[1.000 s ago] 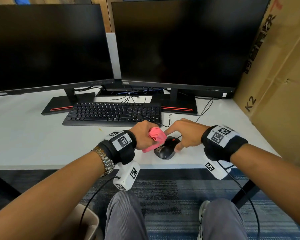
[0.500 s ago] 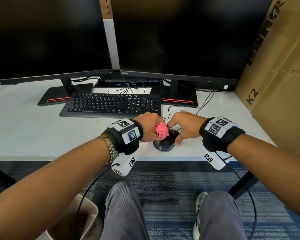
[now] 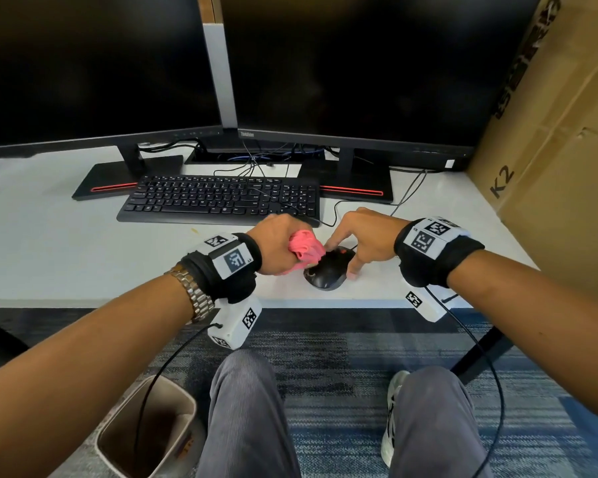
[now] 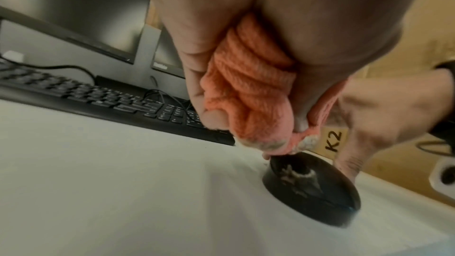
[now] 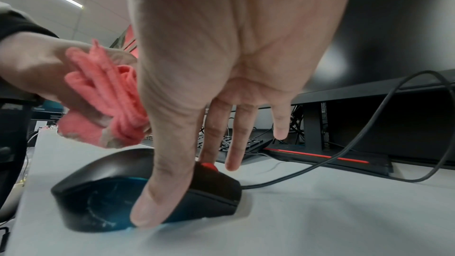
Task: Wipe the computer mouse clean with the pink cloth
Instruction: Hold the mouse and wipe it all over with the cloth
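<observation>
A black wired computer mouse point(image 3: 328, 276) with a red wheel lies near the desk's front edge. My left hand point(image 3: 282, 243) grips the bunched pink cloth point(image 3: 306, 248) in a fist. The cloth's grey, soiled tip touches the mouse's left top. In the left wrist view the pink cloth point(image 4: 246, 94) hangs from the fist onto the mouse point(image 4: 312, 188), which bears whitish smears. My right hand point(image 3: 351, 251) pinches the mouse: in the right wrist view the thumb point(image 5: 157, 201) presses the side of the mouse point(image 5: 103, 182) and the index finger rests by the wheel.
A black keyboard point(image 3: 221, 198) sits just behind the hands, with two dark monitors point(image 3: 342, 63) on stands further back. Cardboard boxes point(image 3: 560, 150) wall off the right side. The mouse cable point(image 5: 344, 153) trails back right. A waste bin point(image 3: 145, 429) stands on the floor below left.
The left fist has turned and brought the cloth down against the mouse's top. The right hand keeps its hold on the mouse. The head view has tilted downward.
</observation>
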